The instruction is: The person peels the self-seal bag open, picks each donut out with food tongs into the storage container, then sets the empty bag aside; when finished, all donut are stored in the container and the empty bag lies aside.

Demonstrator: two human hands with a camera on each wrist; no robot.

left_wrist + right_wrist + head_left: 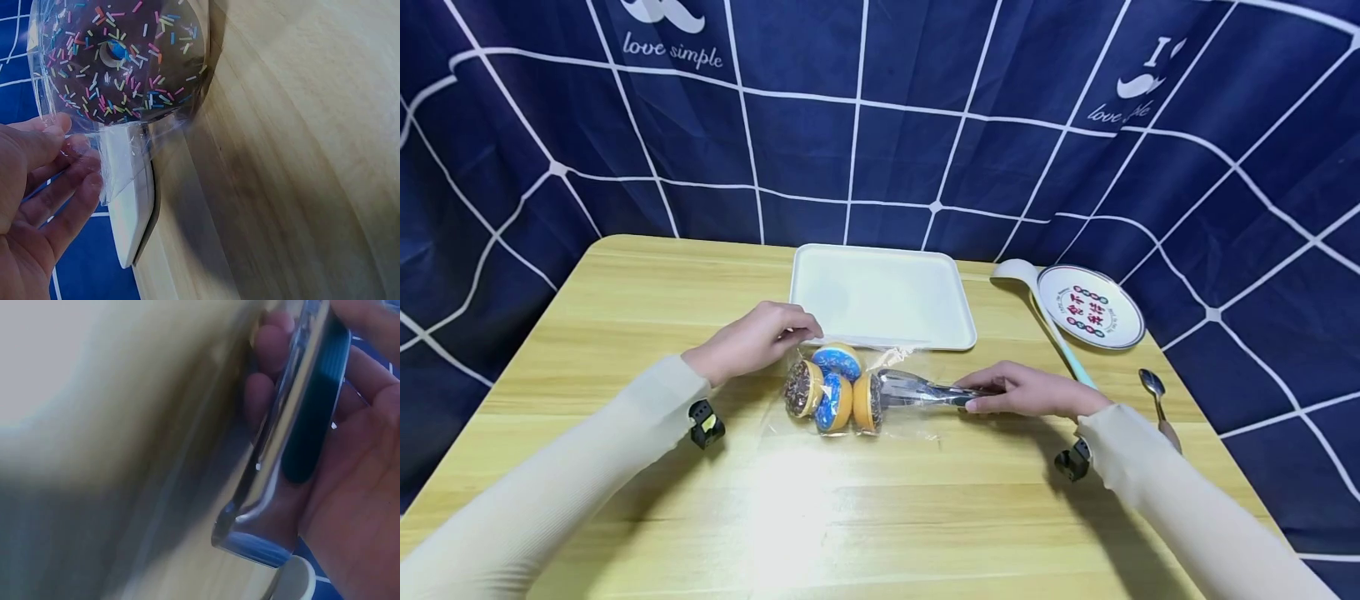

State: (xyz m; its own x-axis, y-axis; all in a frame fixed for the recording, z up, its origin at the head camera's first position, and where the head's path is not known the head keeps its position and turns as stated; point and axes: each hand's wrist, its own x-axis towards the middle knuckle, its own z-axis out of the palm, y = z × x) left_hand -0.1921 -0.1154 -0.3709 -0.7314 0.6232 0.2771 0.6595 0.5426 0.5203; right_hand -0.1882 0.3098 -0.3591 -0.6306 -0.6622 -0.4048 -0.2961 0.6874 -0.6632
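Note:
A clear plastic bag (898, 357) with several doughnuts lies in the middle of the table. Two doughnuts have blue icing (835, 361); two others look dark, and the left one (125, 69) shows chocolate icing with coloured sprinkles. At the bag's upper left edge, my left hand (762, 337) pinches the film between thumb and fingers. My right hand (1033, 392) grips metal tongs (306, 419) with a dark green handle pad. The head of the tongs (917, 390) meets the rightmost doughnut (865, 403); whether its jaws clasp it, I cannot tell.
A white tray (880, 292) lies just behind the bag. To the right are a white ladle with a pale green handle (1063, 342), a round plate with red writing (1116, 321) and a spoon (1153, 387). A dark blue checked cloth (895, 150) hangs behind the table.

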